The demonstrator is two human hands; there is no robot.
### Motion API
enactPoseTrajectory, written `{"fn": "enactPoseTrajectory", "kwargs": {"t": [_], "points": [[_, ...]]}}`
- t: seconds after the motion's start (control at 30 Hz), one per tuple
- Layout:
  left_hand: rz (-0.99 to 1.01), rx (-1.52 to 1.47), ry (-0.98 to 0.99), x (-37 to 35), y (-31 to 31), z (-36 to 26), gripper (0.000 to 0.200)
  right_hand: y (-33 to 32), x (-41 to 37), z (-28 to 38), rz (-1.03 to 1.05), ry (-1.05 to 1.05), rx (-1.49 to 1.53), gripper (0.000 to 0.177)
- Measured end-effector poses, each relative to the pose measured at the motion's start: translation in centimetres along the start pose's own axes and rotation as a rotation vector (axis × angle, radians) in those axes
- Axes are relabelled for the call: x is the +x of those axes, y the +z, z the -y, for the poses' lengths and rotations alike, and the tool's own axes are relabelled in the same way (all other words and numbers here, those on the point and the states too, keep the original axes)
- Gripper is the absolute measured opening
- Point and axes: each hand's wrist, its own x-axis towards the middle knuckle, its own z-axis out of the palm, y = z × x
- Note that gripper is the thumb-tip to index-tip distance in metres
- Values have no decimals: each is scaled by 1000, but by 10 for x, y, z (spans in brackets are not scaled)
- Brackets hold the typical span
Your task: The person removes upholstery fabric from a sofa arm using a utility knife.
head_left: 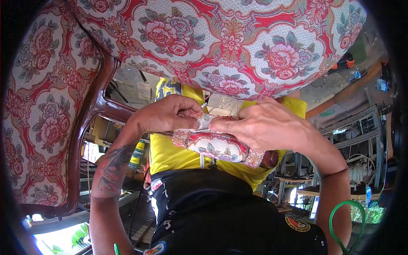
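In front of my body is a small armrest pad (216,146) covered in red and cream floral fabric. My left hand (172,114) is closed, its thumb and fingers pinching the fabric edge on the pad's upper side. My right hand (272,127) is closed beside it, its thumb pressing the same folded edge and its other fingers curled over the pad. Between the two thumbs a pale greyish patch (204,121) shows. A dark brown wooden end (270,158) sticks out at the pad's right. What lies under my fingers is hidden.
A large floral cushioned seat (231,40) fills the top of the view. At left stands a floral backrest panel (49,114) in a glossy dark wooden frame (91,111). Wooden racks (361,136) and a plastic bottle (368,194) are at right. A green cord loop (332,216) hangs at lower right.
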Motion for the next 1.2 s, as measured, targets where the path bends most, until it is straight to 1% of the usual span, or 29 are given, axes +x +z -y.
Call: {"fn": "enactPoseTrajectory", "kwargs": {"t": [0.13,0.17,0.2,0.23,0.27,0.33,0.4,0.43,0.5,0.53,0.63,0.67,0.7,0.73,0.77,0.8,0.83,0.87,0.9,0.93,1.0,1.03,1.1,1.13,1.2], "points": [[-26,38,32,2,4,5,31,-5,-2,9,71,17,-65,56],[-27,38,30,1,4,4,31,1,-3,7,20,-25,-49,59],[-11,63,-13,1,4,2,29,4,-4,5,-31,-68,-36,63],[6,87,-57,1,4,-1,27,4,-6,5,-33,-71,-37,63],[4,89,-62,-1,5,-3,27,5,-8,6,-18,-67,-40,64],[-27,187,-79,-2,6,-7,25,4,-10,8,-8,-71,-48,66],[-39,173,-75,-3,4,-6,24,1,-13,9,33,4,21,66],[-37,155,-69,-3,6,-5,24,3,-18,9,32,6,24,66],[-40,113,-48,-2,9,1,25,6,-28,8,-45,-6,16,67],[-53,80,-22,-2,8,1,27,7,-29,8,-51,-4,12,67],[-78,186,-12,-3,9,-2,28,11,-31,3,-97,11,71,62],[-75,187,-11,-4,11,-4,28,12,-34,-1,-114,-10,109,58],[-124,204,-16,-5,12,-7,28,12,-35,-5,-130,-34,148,53],[-178,220,-22,-8,11,-10,29,9,-36,-9,-130,-39,148,53],[-182,217,-23,-11,10,-10,29,3,-38,-13,-169,-42,155,51],[-131,217,-20,-14,8,-10,31,0,-39,-15,-206,-41,167,48],[-81,217,-12,-14,7,-10,32,0,-36,-17,-198,-38,169,48],[-82,211,-7,-13,7,-10,32,1,-30,-20,-244,-122,177,47],[-67,160,-57,-12,6,-11,32,2,-24,-23,-289,-209,187,46],[-52,109,-109,-11,5,-11,31,3,-16,-25,-282,-212,186,46],[-49,39,-104,-11,4,-7,31,7,-2,-29,-195,-247,94,41],[-44,-21,-97,-11,3,-5,31,9,3,-31,-189,-251,96,41],[-55,11,-56,-10,4,-6,29,10,11,-34,-165,-274,148,35],[-61,46,-18,-10,4,-7,27,11,13,-35,-162,-278,149,35],[-65,33,-14,-10,5,-8,26,12,15,-36,-137,-276,164,33]]}}
